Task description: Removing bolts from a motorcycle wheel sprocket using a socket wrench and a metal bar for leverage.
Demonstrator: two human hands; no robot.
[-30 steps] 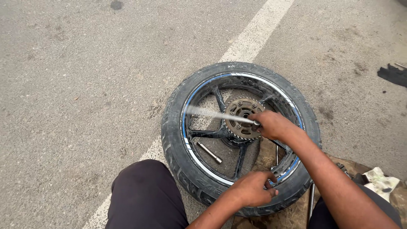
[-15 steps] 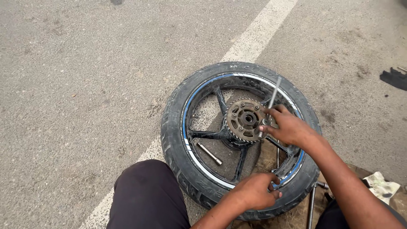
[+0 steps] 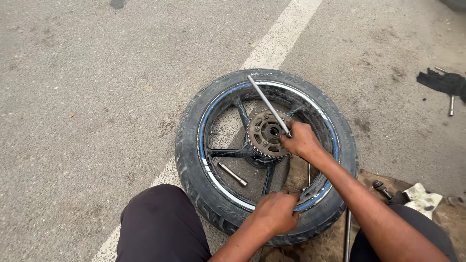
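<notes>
Now the right hand (image 3: 301, 140) is clenched around the lower end of a long metal rod (image 3: 268, 106), right beside the sprocket (image 3: 267, 134) at the hub of the wheel (image 3: 266, 155). That rod's long axis runs from the fist up toward eleven o'clock, its free tip lying over the tyre's top edge at about twelve o'clock on the wheel. The wheel lies flat on the asphalt road (image 3: 97, 97), across a white painted line (image 3: 281, 34). Down at six o'clock on the rim, the left hand (image 3: 276, 212) is closed over the rim edge, fingers curled onto it. Between the spokes at seven o'clock, a short metal pin (image 3: 232, 174) lies on the ground. Far off at three o'clock, a dark rag (image 3: 444, 81) sits on the road.
</notes>
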